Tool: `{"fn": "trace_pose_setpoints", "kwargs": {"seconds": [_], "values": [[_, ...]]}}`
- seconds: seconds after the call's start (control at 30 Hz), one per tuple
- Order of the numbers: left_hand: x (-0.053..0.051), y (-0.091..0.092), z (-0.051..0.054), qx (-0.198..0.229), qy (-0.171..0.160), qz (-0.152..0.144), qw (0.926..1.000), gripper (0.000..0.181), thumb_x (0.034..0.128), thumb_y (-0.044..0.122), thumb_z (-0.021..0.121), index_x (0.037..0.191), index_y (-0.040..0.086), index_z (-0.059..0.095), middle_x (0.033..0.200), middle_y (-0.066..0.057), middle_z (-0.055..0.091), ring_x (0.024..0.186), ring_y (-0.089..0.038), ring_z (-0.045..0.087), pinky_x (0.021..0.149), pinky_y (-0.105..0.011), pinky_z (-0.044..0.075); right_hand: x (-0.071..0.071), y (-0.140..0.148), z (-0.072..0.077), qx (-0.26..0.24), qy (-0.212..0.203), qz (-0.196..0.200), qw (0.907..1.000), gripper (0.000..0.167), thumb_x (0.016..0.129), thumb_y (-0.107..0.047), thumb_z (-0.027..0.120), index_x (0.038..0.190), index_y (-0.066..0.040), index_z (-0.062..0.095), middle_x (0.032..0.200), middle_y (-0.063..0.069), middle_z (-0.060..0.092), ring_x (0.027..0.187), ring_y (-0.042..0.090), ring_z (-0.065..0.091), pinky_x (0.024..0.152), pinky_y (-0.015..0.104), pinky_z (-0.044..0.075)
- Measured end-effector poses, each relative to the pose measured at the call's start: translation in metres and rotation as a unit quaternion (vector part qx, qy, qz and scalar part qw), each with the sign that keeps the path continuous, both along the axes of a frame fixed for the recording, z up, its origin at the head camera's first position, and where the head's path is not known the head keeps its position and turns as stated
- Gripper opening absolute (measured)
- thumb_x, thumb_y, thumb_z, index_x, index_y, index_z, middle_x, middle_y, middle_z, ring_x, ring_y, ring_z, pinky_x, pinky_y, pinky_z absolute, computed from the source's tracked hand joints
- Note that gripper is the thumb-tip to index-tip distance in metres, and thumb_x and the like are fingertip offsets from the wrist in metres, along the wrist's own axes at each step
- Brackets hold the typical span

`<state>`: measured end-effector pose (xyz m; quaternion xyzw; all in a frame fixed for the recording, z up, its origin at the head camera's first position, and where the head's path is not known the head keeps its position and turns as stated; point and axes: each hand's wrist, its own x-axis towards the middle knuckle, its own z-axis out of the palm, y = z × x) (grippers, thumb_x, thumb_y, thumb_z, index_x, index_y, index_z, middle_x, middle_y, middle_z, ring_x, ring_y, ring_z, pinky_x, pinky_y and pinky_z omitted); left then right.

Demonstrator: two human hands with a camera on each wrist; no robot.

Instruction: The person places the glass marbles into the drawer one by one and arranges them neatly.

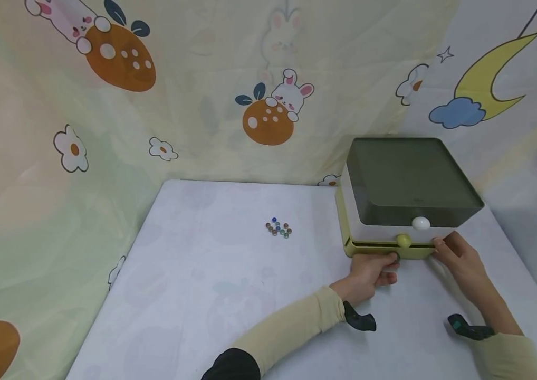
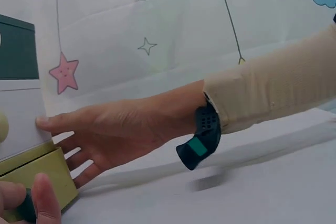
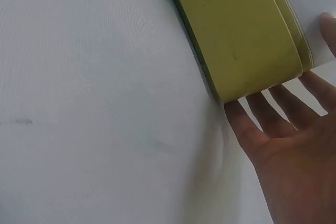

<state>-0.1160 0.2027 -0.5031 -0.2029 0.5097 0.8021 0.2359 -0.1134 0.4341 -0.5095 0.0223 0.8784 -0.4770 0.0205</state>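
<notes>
Pinching the dark knob (image 2: 27,207) on the bottom drawer (image 3: 241,35), the left hand (image 1: 370,272) is near the right hand (image 1: 460,258), whose straight fingers touch the right side of the big box (image 1: 411,174), at the right of the table (image 1: 202,274)

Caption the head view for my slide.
Left hand pinching a dark knob on the bottom drawer, right hand touching the box, small balls on the table.

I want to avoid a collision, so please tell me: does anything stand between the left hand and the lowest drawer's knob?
Nothing visible does: the left hand pinches the dark knob on the lowest drawer. The small beads lie apart, farther left.
</notes>
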Motion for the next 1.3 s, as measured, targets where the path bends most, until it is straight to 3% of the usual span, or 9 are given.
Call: {"fn": "trace_pose_setpoints", "kwargs": {"seconds": [0.33,0.53,0.63,0.73,0.87,0.93,1.0,1.13,1.3], "values": [[0.03,0.004,-0.003,0.005,-0.01,-0.003,0.9999,0.01,0.0885,0.012,0.083,0.085,0.005,0.077,0.085,-0.012,0.079,0.048,-0.011,0.057,0.054,-0.023,0.057,0.0,0.009,0.006,0.038,-0.026,0.017,0.9988,0.064,0.112,-0.04,0.045,0.168,-0.022,0.019,0.164,0.02,0.032,0.12,-0.014,0.039,0.08,0.002,0.044],[0.047,0.003,-0.001,0.001,-0.02,-0.012,0.9997,0.011,0.0891,0.014,0.082,0.085,0.005,0.076,0.084,-0.009,0.079,0.048,-0.01,0.056,0.054,-0.023,0.056,-0.001,0.01,0.009,0.07,-0.055,0.024,0.9957,0.07,0.112,-0.045,0.042,0.169,-0.018,0.013,0.167,0.032,0.024,0.14,0.027,0.039,0.077,0.007,0.046],[0.056,0.003,-0.001,-0.005,-0.023,-0.021,0.9995,0.012,0.0893,0.015,0.082,0.085,0.006,0.076,0.085,-0.007,0.079,0.048,-0.009,0.056,0.056,-0.024,0.057,-0.002,0.01,0.013,0.084,-0.065,0.028,0.994,0.073,0.112,-0.046,0.04,0.168,-0.009,0.012,0.164,0.034,0.026,0.139,0.044,0.036,0.084,0.023,0.054],[0.066,0.004,0.001,-0.01,-0.03,-0.025,0.9992,0.012,0.0893,0.015,0.082,0.085,0.006,0.076,0.084,-0.006,0.079,0.048,-0.008,0.054,0.055,-0.022,0.055,-0.002,0.012,0.017,0.097,-0.072,0.037,0.992,0.075,0.112,-0.047,0.039,0.166,-0.002,0.012,0.162,0.037,0.029,0.133,0.051,0.039,0.081,0.026,0.055],[0.08,0.005,0.004,-0.009,-0.042,-0.015,0.999,0.012,0.0892,0.014,0.082,0.085,0.006,0.074,0.082,-0.005,0.077,0.048,-0.007,0.049,0.049,-0.018,0.047,-0.003,0.013,0.023,0.103,-0.076,0.05,0.9905,0.074,0.112,-0.047,0.04,0.163,0.002,0.018,0.158,0.037,0.035,0.117,0.009,0.054,0.074,0.01,0.048],[0.086,0.004,0.005,-0.007,-0.047,-0.012,0.9988,0.012,0.0894,0.013,0.082,0.085,0.005,0.073,0.081,-0.004,0.076,0.047,-0.008,0.047,0.048,-0.016,0.044,-0.003,0.014,0.025,0.1,-0.078,0.056,0.9904,0.073,0.112,-0.046,0.04,0.161,0.004,0.021,0.156,0.036,0.037,0.105,-0.013,0.045,0.075,0.009,0.049],[0.091,0.003,0.005,-0.008,-0.051,-0.014,0.9986,0.012,0.0893,0.013,0.082,0.085,0.006,0.073,0.081,-0.004,0.076,0.047,-0.007,0.047,0.048,-0.016,0.044,-0.004,0.013,0.027,0.098,-0.081,0.061,0.99,0.073,0.112,-0.046,0.041,0.161,0.004,0.021,0.155,0.035,0.037,0.102,-0.022,0.036,0.078,0.015,0.056],[0.1,0.0,0.003,-0.007,-0.049,-0.038,0.998,0.012,0.0908,0.015,0.081,0.087,0.006,0.073,0.084,-0.006,0.077,0.052,-0.01,0.059,0.056,-0.025,0.057,-0.006,0.012,0.029,0.102,-0.087,0.07,0.9886,0.074,0.112,-0.047,0.04,0.162,0.003,0.019,0.157,0.034,0.037,0.108,-0.015,0.041,0.088,0.039,0.063],[0.109,-0.003,0.002,0.007,-0.048,-0.053,0.9974,0.009,0.0925,0.011,0.078,0.091,0.004,0.072,0.087,-0.011,0.077,0.075,-0.034,0.079,0.074,-0.046,0.065,-0.01,0.011,0.031,0.1,-0.095,0.074,0.9876,0.076,0.112,-0.048,0.039,0.163,0.003,0.015,0.158,0.035,0.035,0.121,0.023,0.054,0.096,0.059,0.057]]}}
